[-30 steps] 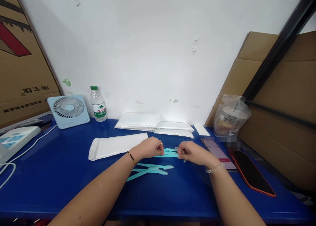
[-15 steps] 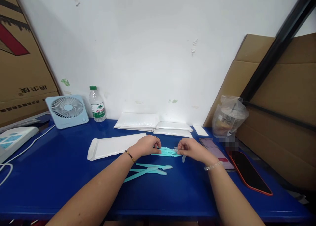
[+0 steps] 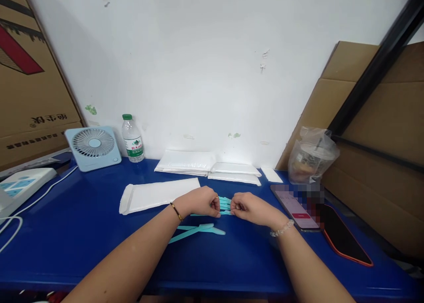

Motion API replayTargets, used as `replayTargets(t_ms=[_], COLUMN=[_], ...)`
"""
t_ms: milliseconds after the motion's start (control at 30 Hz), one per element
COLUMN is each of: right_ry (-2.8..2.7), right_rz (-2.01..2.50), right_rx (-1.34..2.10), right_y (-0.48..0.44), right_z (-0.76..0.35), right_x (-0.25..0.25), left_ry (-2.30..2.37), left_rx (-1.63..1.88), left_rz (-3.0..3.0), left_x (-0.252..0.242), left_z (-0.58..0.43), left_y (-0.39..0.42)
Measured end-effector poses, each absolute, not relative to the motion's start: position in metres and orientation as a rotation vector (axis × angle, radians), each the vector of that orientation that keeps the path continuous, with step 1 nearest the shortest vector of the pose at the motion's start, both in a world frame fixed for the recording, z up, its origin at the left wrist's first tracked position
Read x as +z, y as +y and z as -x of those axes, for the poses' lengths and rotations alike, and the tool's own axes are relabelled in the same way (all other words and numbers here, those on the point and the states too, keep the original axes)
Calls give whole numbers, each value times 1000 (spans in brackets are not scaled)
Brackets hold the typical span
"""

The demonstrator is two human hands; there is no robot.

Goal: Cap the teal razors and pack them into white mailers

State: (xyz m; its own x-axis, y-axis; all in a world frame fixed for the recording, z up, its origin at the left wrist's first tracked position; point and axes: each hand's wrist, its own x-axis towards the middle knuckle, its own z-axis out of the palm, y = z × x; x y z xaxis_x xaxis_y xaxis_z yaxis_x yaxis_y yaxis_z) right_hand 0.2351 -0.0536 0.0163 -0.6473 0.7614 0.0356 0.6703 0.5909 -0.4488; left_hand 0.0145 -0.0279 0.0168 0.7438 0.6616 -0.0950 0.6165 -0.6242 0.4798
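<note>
Teal strips [image 3: 225, 204] are what matters here, slim plastic things bunched between the 2 hands, long axis running left to right across the blue worktop [image 3: 258, 270], more or less in line with its front edge. So the bunch basically bridges the gap, with a short stretch showing in the middle.

Left grip first: the left hand [image 3: 202, 201] has thumb and fingers closed on the bunch, and at least 1 strip pokes out past it on the left. The right hand [image 3: 250, 208] looks pinched at the right ends, fingertips together. Can't give an exact count, fingers cover too much.

Then there are 2 loose teal strips [image 3: 201, 228], crossed on the worktop on the wearer's side of the bunch. They lie lengthwise too, just at a slant, left ends hidden by the left forearm. Left hand is clearly nearer to them.

Behind the left wrist a white pouch [image 3: 159, 196] lies flat, right end near the knuckles. The right hand has a lit phone [image 3: 291, 201] near its outer side.
</note>
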Motion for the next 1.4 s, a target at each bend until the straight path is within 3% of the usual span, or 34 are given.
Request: replayTargets(t_ms=[467, 667, 800, 1167, 1400], right_ry=[-2373, -2556, -2727, -2322, -2313], right_rz=[1459, 967, 865, 1179, 1349], right_rx=[513, 611, 417, 429, 489], right_y=[-34, -66, -80, -44, -28], right_z=[-271, -206, -171, -234, -261], right_x=[12, 19, 7, 17, 9], left_ry=[1159, 1179, 1194, 993, 1184], left_rx=[353, 422, 402, 307, 288], left_rz=[-2521, -2503, -2467, -2241, -2310], left_x=[7, 4, 7, 28, 13], left_z=[-12, -9, -8, -1, -5], left_y=[-11, -8, -9, -18, -10])
